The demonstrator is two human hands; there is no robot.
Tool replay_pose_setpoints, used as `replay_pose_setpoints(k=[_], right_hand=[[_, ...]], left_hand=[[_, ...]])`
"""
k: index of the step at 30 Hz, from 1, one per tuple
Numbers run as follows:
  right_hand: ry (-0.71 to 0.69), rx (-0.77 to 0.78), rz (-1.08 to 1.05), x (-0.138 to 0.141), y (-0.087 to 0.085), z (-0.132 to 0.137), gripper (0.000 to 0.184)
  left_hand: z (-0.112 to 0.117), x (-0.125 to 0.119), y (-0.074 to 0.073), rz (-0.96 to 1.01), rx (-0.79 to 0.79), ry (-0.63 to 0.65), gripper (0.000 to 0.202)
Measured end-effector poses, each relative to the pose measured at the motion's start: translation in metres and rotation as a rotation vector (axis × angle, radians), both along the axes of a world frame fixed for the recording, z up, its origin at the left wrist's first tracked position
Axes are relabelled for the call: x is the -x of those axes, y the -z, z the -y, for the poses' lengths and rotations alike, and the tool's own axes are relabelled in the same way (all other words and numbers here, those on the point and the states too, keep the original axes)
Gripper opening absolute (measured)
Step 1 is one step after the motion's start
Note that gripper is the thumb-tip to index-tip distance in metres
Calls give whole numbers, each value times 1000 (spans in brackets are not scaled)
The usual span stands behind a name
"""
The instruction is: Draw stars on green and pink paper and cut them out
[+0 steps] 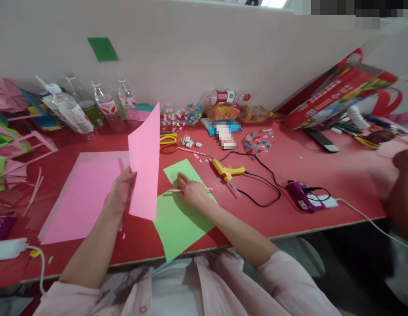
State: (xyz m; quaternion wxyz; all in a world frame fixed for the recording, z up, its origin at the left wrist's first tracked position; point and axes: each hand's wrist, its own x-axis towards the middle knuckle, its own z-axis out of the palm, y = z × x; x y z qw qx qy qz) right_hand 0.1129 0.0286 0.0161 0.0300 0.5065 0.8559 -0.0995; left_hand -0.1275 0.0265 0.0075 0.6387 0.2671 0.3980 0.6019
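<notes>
My left hand point(121, 188) grips a pink paper sheet point(144, 166) by its left edge. The sheet stands up off the table and curves a little. My right hand point(193, 193) rests over green paper point(184, 232), fingers curled together. A thin pink pen-like stick point(173, 190) runs beneath that hand and shows on both sides; the hand seems closed around it, though the palm side is hidden. A stack of pink paper point(82, 197) lies flat to the left, beside my left forearm.
A yellow glue gun point(227, 170) with a black cord lies right of the green paper, near a purple power strip point(304, 196). Plastic bottles point(107, 105) line the wall. Folded paper shapes point(13, 145) crowd the left; a red bag point(338, 96) leans at right. Someone's arm point(403, 193) shows far right.
</notes>
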Motion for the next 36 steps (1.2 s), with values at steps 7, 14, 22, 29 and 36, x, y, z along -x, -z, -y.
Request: replay_pose_setpoints(k=[7,14,22,29,36], right_hand=[[3,-41,-21,37,5,-19,32],[243,18,-198,22,-17,-34,22],[475,107,-760,-36,-42,-55,28],[346,144,-368,-41,-43,-47,14],[298,162,-235,-52,-39,-50,25]], left_hand=[[0,5,9,34,0,-71,29],[-4,6,5,-1,-17,-96,23],[5,-14,3,-171,96,211,42],[3,-18,10,-311,34,249,49],[4,-20,18,-681,-64,110,69]])
